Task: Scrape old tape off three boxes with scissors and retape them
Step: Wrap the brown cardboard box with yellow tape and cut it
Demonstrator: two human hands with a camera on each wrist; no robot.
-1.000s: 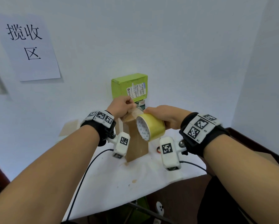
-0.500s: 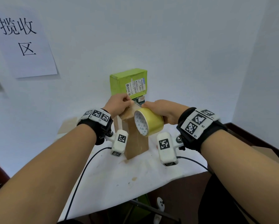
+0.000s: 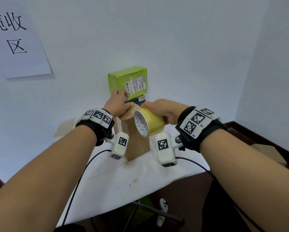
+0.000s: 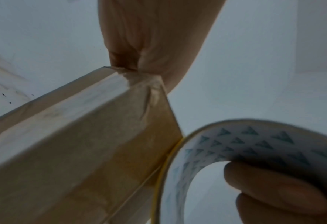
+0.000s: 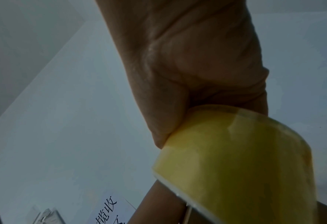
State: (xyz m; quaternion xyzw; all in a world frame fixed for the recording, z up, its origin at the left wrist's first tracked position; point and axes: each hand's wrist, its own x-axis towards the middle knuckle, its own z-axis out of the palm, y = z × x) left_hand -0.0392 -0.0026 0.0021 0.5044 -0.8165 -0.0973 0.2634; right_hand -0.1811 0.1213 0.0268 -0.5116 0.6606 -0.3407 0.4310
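Head view looks down from above; both wrist views look up close, sharing the tape roll (image 3: 148,122).

On the paper sign (image 3: 18,46) taped to the wall, the large black characters 揽收区 can be read; 揽收 is seen again on it in the right wrist view (image 5: 108,212). A printed shipping label (image 3: 135,84) is stuck on the green box (image 3: 122,77), but its text is too small to be read.
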